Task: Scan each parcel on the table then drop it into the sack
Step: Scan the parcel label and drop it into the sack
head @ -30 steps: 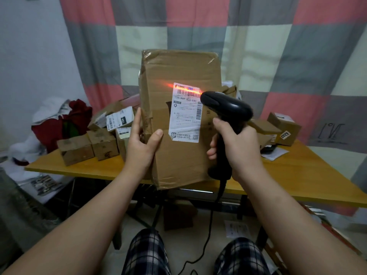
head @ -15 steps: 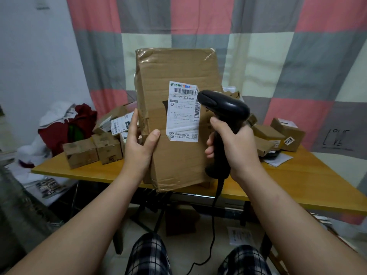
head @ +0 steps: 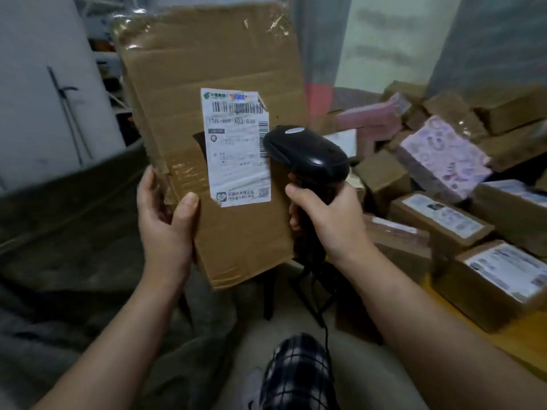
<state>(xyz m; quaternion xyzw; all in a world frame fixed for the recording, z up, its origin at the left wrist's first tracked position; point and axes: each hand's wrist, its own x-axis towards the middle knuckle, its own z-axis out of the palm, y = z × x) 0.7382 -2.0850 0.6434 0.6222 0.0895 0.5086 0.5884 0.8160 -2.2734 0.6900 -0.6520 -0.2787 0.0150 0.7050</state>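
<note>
Gripping the big cardboard parcel [head: 213,84] by its lower left edge, the left hand [head: 165,223] holds it upright in the air, right hand [head: 333,223] wrapped round the black scanner [head: 307,155] right in front of its white label [head: 236,161], more boxes [head: 441,223] piled off to the right.

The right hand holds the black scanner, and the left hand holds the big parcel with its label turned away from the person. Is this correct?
Not quite: the head view shows the label facing the person. The right hand does hold the black scanner, and the left hand holds the big parcel.
</note>
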